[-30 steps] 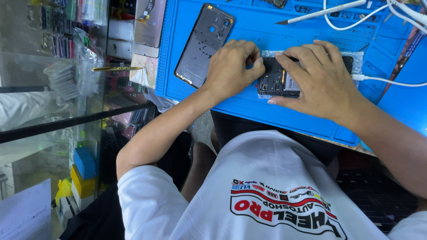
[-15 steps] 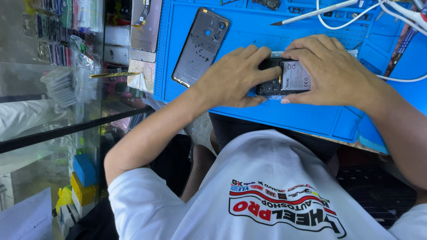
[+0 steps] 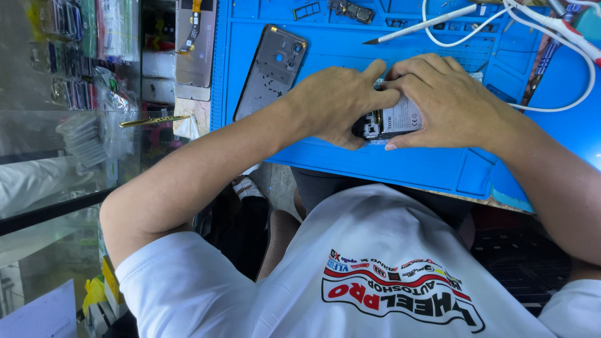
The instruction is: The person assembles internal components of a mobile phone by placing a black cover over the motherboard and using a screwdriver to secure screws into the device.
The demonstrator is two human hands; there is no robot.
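while cupped by both hands (image 3: 400,100), flat opened phone (image 3: 391,120) on smooth blue mat (image 3: 350,156)

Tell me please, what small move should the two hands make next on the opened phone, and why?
Probably keep the opened phone steady on the blue mat and press gently with the fingertips. The left hand and right hand both cover it, fingertips meeting at its top edge; its inner parts lie bare, its grey back cover aside.
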